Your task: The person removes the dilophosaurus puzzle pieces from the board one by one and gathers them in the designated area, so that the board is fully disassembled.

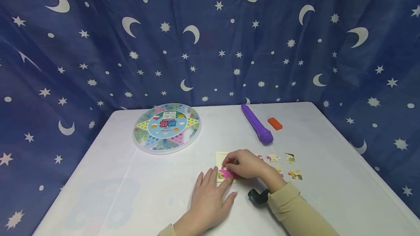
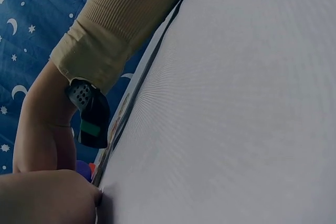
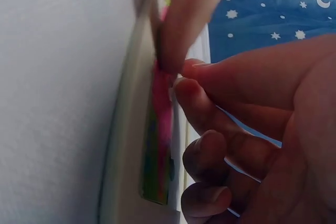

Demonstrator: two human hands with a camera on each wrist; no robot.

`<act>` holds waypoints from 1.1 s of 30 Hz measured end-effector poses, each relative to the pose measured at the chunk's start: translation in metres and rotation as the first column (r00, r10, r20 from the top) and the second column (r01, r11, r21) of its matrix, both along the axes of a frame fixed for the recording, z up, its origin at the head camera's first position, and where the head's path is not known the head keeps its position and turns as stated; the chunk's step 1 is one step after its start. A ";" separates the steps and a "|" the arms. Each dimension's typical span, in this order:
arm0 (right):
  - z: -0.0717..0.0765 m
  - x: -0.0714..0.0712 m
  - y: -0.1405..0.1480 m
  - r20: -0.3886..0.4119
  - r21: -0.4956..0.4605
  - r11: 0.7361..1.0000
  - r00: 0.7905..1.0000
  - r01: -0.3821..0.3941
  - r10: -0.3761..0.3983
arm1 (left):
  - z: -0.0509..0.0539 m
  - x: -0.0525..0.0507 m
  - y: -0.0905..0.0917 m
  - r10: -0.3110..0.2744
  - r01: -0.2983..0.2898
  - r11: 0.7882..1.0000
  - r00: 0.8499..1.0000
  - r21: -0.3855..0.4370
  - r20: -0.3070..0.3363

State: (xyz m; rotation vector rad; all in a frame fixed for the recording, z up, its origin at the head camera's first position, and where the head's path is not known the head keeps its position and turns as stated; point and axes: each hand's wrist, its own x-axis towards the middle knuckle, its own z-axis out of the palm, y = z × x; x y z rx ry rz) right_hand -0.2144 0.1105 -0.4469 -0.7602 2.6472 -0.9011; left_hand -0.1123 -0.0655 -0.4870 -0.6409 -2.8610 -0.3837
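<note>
In the head view a cream puzzle frame (image 1: 220, 158) lies on the table, with pink and green puzzle pieces (image 1: 224, 173) along its near side. My left hand (image 1: 210, 199) lies with fingers spread at the frame's near left corner, its index fingertip pressing the pink pieces. Over the frame my right hand (image 1: 244, 164) has curled fingers. The right wrist view shows its thumb and index fingertips (image 3: 188, 87) pinched together at the edge of the pink pieces (image 3: 162, 114); the piece there is mostly hidden. Loose puzzle pieces (image 1: 295, 174) lie right of the frame.
A round Chinese checkers box (image 1: 167, 128) lies at the back left. Toward the back right are a purple microphone-shaped stick (image 1: 257, 125) and an orange block (image 1: 275, 123). A black device (image 1: 258, 196) is at my right wrist. A starry curtain (image 1: 210, 39) hangs behind the table.
</note>
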 end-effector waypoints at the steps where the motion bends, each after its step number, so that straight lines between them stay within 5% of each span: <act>1: 0.000 0.001 -0.001 0.003 0.000 1.000 1.000 0.005 -0.005 | 0.000 0.000 0.000 -0.002 0.002 1.000 1.000 -0.001 -0.002; 20: 0.001 0.001 -0.002 0.077 0.017 1.000 0.997 0.007 -0.008 | 0.003 0.001 0.001 -0.006 0.006 1.000 1.000 -0.010 0.005; 33: 0.003 -0.001 -0.003 0.049 -0.014 1.000 0.999 -0.007 0.008 | 0.002 -0.001 0.001 0.000 0.000 1.000 1.000 -0.019 0.003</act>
